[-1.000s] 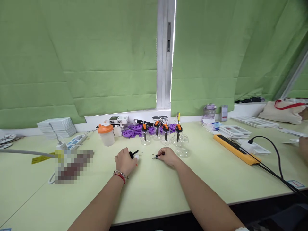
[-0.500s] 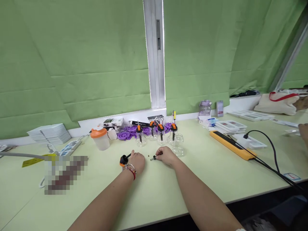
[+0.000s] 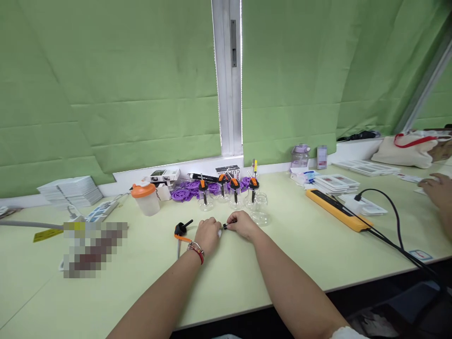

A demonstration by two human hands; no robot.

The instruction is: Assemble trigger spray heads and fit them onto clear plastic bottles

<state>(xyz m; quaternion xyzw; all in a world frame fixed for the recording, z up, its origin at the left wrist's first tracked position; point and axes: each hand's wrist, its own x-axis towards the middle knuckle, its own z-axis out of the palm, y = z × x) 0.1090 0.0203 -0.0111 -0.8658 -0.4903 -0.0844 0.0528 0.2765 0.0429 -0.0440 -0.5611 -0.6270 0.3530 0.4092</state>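
My right hand pinches a small black part just above the pale green table. My left hand, with a red bracelet at the wrist, meets that part's left end with its fingertips. A black and orange pump head with a thin tube lies on the table just left of my left hand, apart from it. Behind my hands stands a row of small glass bottles with orange pump heads, and a bare glass bottle stands beside my right hand.
An orange-lidded cup and purple plastic parts sit at the back. An orange power strip with a black cable lies to the right. Another person's hand rests at the far right, and card stacks lie far left.
My left hand let go of the pump head, which now lies on the table, and moved right to meet the small part in my right hand. The view shifted slightly.
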